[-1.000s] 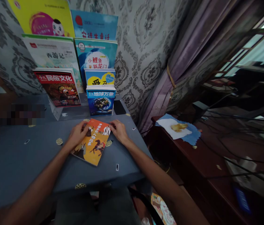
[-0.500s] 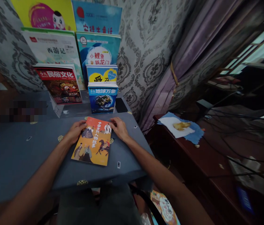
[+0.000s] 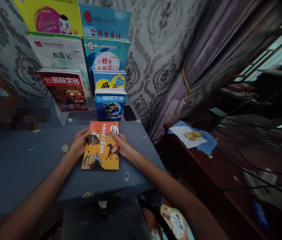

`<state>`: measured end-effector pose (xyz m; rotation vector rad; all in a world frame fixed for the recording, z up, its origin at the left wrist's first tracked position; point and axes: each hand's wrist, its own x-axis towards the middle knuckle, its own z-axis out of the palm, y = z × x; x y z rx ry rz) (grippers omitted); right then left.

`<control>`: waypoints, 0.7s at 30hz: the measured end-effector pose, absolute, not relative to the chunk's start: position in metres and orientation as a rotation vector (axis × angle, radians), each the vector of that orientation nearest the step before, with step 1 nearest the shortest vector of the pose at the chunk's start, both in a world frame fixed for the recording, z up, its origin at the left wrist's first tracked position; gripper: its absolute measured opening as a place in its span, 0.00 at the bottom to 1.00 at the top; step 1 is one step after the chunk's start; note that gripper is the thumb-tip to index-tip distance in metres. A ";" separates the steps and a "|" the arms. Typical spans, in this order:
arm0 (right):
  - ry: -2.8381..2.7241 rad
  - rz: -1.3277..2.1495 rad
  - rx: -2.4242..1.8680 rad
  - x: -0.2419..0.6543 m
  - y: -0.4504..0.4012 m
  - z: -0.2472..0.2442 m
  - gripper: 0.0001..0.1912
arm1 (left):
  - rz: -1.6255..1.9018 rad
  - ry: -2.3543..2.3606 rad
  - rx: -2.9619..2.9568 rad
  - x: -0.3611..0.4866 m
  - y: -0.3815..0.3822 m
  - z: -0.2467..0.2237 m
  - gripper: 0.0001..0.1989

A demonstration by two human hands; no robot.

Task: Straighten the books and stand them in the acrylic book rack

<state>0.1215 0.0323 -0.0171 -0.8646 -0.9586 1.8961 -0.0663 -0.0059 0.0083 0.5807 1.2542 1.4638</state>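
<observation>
An orange book [image 3: 103,150] with figures and a horse on its cover is held face up over the grey tablecloth. My left hand [image 3: 79,142] grips its left edge, thumb on the cover. On the right edge, my right hand [image 3: 123,144] has its thumb over the upper cover and its fingers partly hidden behind. Beyond it, a red book [image 3: 67,95] and a small blue book with a globe [image 3: 110,108] stand in a clear rack. Behind these, more books rise in tiers, among them a white one [image 3: 61,51] and a teal one [image 3: 106,50].
A black phone [image 3: 129,113] lies right of the rack on the grey table [image 3: 38,173]. To the right, a dark red table [image 3: 198,166] bears a blue cloth [image 3: 209,146] and cables. Another book [image 3: 176,221] is low down, beyond the near table edge.
The orange book has turned from tilted to nearly straight and shifted slightly away from me. My right hand has moved left onto its cover, and both hands now grip it more firmly.
</observation>
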 end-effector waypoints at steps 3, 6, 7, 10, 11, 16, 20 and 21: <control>-0.873 1.912 -0.860 0.118 0.023 -0.008 0.18 | 1.416 1.214 0.517 -0.062 -0.006 0.009 0.05; -0.871 1.857 -0.902 0.118 0.021 -0.004 0.21 | 1.354 1.209 0.522 -0.056 -0.008 0.010 0.13; -0.874 1.839 -0.916 0.118 0.021 -0.004 0.21 | 1.349 1.210 0.521 -0.054 -0.008 0.010 0.15; -0.842 1.828 -0.918 0.117 0.021 -0.005 0.20 | 1.369 1.224 0.488 -0.051 -0.010 0.010 0.18; -0.820 1.834 -0.904 0.117 0.021 -0.006 0.19 | 1.378 1.224 0.478 -0.050 -0.011 0.009 0.19; -0.764 1.958 -0.822 0.115 0.022 -0.002 0.19 | 1.391 1.168 0.454 -0.052 -0.012 0.000 0.22; -0.728 1.997 -0.821 0.115 0.022 0.001 0.18 | 1.395 1.156 0.445 -0.054 -0.010 -0.007 0.24; -0.718 2.000 -0.821 0.115 0.023 0.001 0.17 | 1.393 1.140 0.444 -0.055 -0.010 -0.008 0.25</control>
